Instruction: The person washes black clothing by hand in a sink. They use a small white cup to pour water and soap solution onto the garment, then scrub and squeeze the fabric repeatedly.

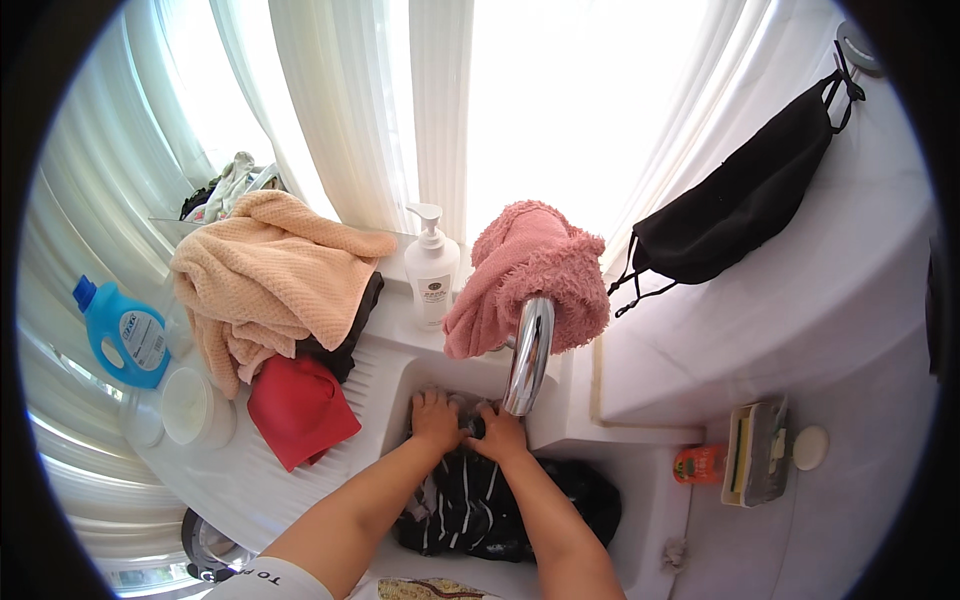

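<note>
In the white sink [405,375] lies a bunched, wet-looking black garment [465,510] with thin white stripes. My left hand [434,420] is at the sink's back left, its short-looking fingers curled over the dark cloth, palm hidden. Close beside it, my right hand [500,436] grips a dark bit of the same cloth between thumb and fingers. Just above the right hand hangs the chrome faucet spout [530,355]; I see no clear stream from it. Part of the cloth is covered by my forearms.
A pink fluffy towel [530,265] drapes the faucet. Left stand a white pump bottle [431,275], peach towel [270,270], red cloth [302,408], white tub [195,408] and blue detergent bottle [125,338]. Right, a black mask [735,190] hangs above an orange-red container [699,464].
</note>
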### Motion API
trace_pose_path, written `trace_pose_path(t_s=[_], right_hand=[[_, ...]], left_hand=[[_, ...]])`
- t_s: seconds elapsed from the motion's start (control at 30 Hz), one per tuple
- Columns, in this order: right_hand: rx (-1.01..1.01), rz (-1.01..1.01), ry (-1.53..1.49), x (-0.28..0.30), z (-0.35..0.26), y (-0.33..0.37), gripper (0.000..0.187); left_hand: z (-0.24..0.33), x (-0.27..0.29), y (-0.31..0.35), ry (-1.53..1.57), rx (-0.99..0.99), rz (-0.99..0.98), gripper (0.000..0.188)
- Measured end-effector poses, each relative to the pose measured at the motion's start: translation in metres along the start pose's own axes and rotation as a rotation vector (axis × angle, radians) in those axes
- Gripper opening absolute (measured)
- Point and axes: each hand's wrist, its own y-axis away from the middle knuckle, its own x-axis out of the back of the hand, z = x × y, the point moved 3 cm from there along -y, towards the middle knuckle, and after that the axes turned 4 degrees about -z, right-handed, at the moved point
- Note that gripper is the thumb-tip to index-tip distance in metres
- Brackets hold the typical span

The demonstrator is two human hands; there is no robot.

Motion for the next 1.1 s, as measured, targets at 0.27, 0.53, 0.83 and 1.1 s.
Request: trace_pose_path(t_s=[0.27,0.53,0.83,1.1], right_hand=[[-0.256,-0.099,-0.583,-0.04,0.013,0.017,0.06],[0.445,0.361,-0.381,0.028,-0.105,0.099,0.034],[0.033,0.746,-0.646,0.011,-0.084,0.092,0.03],[-0.158,0.554,-0.664,0.012,-0.098,0.106,0.031]], left_hand=[[-0.025,-0.086,0.022,1.011,0.343,-0.064,0.055],[-0.003,-0.022,0.067,2.786,0.308,-0.474,0.026],[0.004,0.019,0.128,2.476,0.605,-0.343,0.04],[0.015,-0.007,0.135,2.377,0.659,-0.338,0.038]])
